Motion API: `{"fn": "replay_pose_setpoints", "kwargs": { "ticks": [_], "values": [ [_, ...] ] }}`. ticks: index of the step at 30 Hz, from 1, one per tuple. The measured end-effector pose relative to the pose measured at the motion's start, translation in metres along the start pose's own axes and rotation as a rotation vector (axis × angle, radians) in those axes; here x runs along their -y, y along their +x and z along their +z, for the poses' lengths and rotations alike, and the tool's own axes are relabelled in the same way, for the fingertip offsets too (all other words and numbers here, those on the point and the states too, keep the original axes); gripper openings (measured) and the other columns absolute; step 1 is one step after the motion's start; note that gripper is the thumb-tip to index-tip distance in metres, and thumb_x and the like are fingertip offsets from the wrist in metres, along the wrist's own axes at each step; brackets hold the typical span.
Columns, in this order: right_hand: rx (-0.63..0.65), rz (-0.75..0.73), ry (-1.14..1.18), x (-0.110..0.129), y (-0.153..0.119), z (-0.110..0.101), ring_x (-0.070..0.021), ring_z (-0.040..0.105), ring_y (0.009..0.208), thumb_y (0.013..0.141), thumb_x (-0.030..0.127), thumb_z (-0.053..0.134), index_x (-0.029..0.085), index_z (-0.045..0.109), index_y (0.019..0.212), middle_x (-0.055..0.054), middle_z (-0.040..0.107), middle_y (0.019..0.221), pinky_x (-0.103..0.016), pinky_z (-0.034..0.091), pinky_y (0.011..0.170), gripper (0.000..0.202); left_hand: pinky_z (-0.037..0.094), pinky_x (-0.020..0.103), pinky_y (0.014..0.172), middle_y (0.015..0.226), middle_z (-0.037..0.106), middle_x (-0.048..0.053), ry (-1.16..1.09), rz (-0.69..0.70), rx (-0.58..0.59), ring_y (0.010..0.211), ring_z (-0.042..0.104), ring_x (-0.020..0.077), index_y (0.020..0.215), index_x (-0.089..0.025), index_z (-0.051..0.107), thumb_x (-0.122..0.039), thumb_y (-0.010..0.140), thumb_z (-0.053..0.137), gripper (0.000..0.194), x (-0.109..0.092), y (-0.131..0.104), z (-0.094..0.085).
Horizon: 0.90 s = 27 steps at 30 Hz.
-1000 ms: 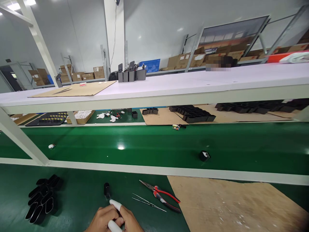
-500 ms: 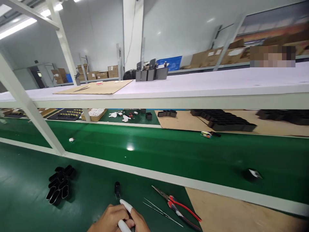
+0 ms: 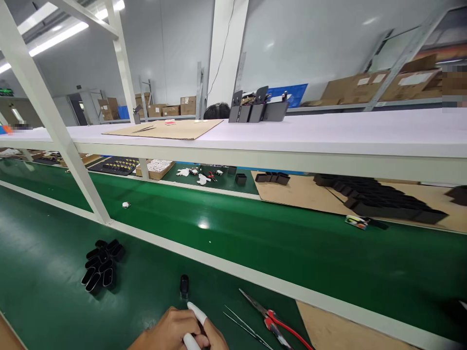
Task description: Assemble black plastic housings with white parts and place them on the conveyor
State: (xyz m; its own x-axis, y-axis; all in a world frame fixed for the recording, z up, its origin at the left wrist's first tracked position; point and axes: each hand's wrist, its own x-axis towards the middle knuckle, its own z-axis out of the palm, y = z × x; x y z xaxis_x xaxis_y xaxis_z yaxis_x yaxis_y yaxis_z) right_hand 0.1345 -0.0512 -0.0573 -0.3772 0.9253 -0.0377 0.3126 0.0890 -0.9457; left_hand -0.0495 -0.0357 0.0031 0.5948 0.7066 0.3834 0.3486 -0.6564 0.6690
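Note:
At the bottom edge, my left hand (image 3: pixel 171 329) has its fingers curled and meets my right hand (image 3: pixel 214 335). White finger cots cover fingertips here, one pointing up and one lower between the hands. Both hands are closed together, and whatever they hold is hidden. Just beyond them a small black rounded piece (image 3: pixel 184 284) stands on the green bench. To the right lie metal tweezers (image 3: pixel 246 326) and long-nose pliers (image 3: pixel 268 318) with red and black handles, neither touched by my hands.
Black oval sleeves (image 3: pixel 100 267) are clustered on the left of the bench. A pale rail (image 3: pixel 204 260) separates it from a green belt (image 3: pixel 233 228). Overhead runs a white shelf (image 3: pixel 310 131) on slanted posts. Cardboard (image 3: pixel 346 330) lies at lower right; black boxes (image 3: pixel 383 199) stand across the belt.
The view has turned left, so the scene sits further right. The dark item on the belt has moved to the right edge. My hands stay together in much the same pose.

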Motion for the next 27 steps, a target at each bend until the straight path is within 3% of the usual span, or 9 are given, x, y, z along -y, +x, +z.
{"fn": "replay_pose_setpoints", "kwargs": {
  "ticks": [3, 9, 16, 21, 27],
  "values": [
    [-0.02, -0.028, 0.024, -0.003, -0.001, 0.004, -0.035, 0.067, 0.123, 0.084, 0.047, 0.068, 0.024, 0.06, 0.147, -0.015, 0.07, 0.136, -0.043, 0.054, 0.107, 0.068, 0.044, 0.024, 0.062, 0.078, 0.068, 0.003, 0.007, -0.013, 0.02, 0.064, 0.062, 0.0122, 0.08, -0.02, 0.067, -0.038, 0.104, 0.065, 0.031, 0.003, -0.002, 0.001],
    [-0.07, -0.079, 0.017, 0.014, -0.006, 0.005, -0.0336, 0.065, 0.128, 0.091, 0.055, 0.066, 0.022, 0.058, 0.148, -0.017, 0.069, 0.135, -0.043, 0.052, 0.111, 0.067, 0.045, 0.026, 0.068, 0.082, 0.072, 0.003, 0.036, 0.006, 0.014, 0.072, 0.069, 0.0139, 0.081, -0.019, 0.065, -0.028, 0.103, 0.062, 0.024, 0.001, -0.001, 0.001],
    [-0.102, -0.102, 0.001, 0.021, -0.008, 0.004, -0.0317, 0.063, 0.132, 0.096, 0.046, 0.062, 0.021, 0.055, 0.151, -0.017, 0.063, 0.145, -0.046, 0.05, 0.114, 0.061, 0.042, 0.025, 0.066, 0.083, 0.072, 0.001, 0.072, 0.006, 0.04, 0.072, 0.069, 0.0136, 0.087, -0.02, 0.063, -0.011, 0.098, 0.056, 0.016, -0.003, 0.003, -0.001],
    [-0.123, -0.069, 0.001, 0.046, -0.015, 0.001, -0.0315, 0.058, 0.138, 0.097, 0.044, 0.062, 0.019, 0.053, 0.151, -0.017, 0.062, 0.146, -0.049, 0.046, 0.118, 0.06, 0.044, 0.025, 0.066, 0.082, 0.071, 0.002, 0.068, 0.057, 0.046, 0.074, 0.069, 0.0152, 0.094, -0.021, 0.066, -0.004, 0.09, 0.053, 0.022, 0.001, 0.001, -0.004],
    [-0.054, -0.103, -0.052, 0.075, -0.019, -0.02, -0.0298, 0.059, 0.137, 0.096, 0.042, 0.066, 0.018, 0.05, 0.154, -0.016, 0.06, 0.149, -0.045, 0.047, 0.117, 0.065, 0.048, 0.023, 0.063, 0.081, 0.07, 0.003, 0.009, 0.131, 0.062, 0.071, 0.066, 0.015, 0.098, -0.02, 0.067, -0.006, 0.096, 0.05, 0.022, 0.005, 0.002, -0.007]
  ]
}}
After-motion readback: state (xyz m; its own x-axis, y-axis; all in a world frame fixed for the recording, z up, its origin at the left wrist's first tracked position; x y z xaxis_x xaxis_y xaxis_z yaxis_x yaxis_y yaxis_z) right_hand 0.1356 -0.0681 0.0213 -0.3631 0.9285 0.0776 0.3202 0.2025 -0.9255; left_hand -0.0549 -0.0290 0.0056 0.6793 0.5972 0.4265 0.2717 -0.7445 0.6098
